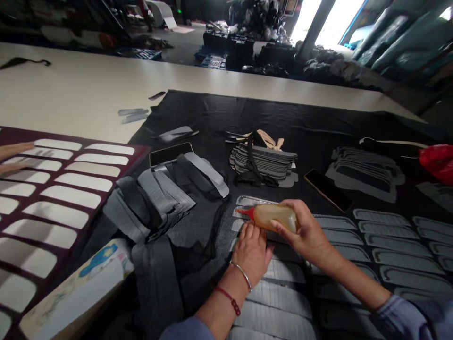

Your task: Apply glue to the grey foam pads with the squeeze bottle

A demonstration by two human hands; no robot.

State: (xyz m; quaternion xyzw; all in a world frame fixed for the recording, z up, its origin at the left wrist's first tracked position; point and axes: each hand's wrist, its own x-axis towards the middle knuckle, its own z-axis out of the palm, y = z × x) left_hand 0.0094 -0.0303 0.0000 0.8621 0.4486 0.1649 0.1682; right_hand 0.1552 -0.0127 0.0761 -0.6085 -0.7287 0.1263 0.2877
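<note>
Where the wide black cloth [318, 118] is spread, flat grey oblong fabric strips [279, 283] are laid in rows towards six o'clock. The soft amber squeeze bottle [278, 217] is clasped by the right hand [307, 236], its red nozzle [245, 212] aimed to nine o'clock. A strip is pressed under the flat, unclenched left hand [252, 252]. Too hard a squeeze could likely smear the contents over the left fingers just below.

One bottle [274, 217], two hands: left hand [252, 252], right hand [307, 236]. Two phones: left phone [170, 154], right phone [327, 190]. One red bag [437, 160], one slotted template [142, 151], two wrist bands [242, 275].
</note>
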